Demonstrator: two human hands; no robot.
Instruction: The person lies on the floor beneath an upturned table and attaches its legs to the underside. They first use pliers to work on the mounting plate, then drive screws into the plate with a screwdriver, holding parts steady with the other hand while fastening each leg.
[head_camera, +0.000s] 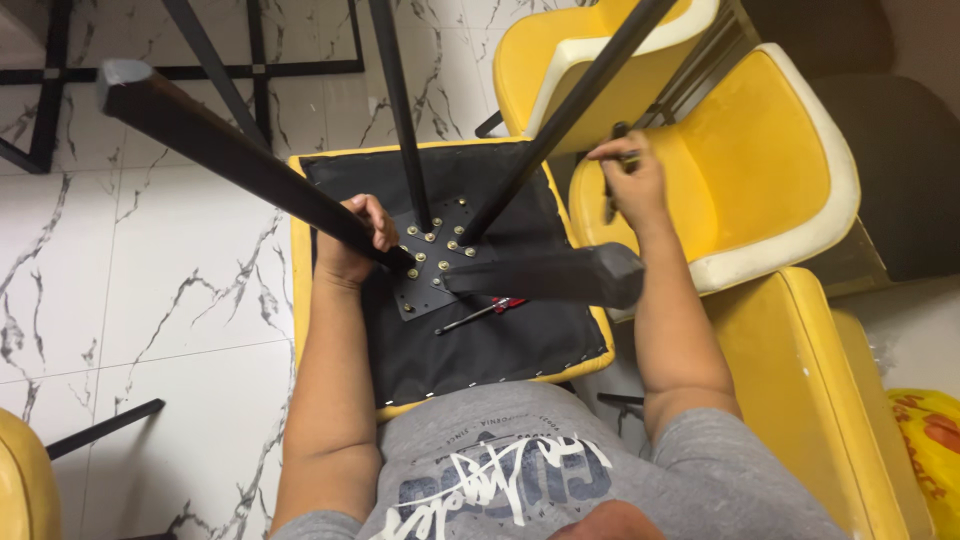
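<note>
An upturned yellow chair (300, 270) lies in front of me, its black underside (480, 340) facing up. A dark metal plate (435, 275) with several brass bolts sits at its centre, and black legs rise from it. My left hand (352, 240) grips the base of one thick black leg (220, 145) where it meets the plate. Over the seat of a second yellow chair, my right hand (628, 182) is closed around a thin dark tool (612, 190). A screwdriver (480, 313) with a red handle rests on the black underside, partly hidden by another leg (550, 275).
Two more yellow chairs with white edges (780, 170) stand at the upper right, and another yellow seat (800, 400) lies at my right side. A yellow bag (930, 440) sits at the far right. The floor is white marble tile (130, 300). Black metal frames (60, 80) stand at top left.
</note>
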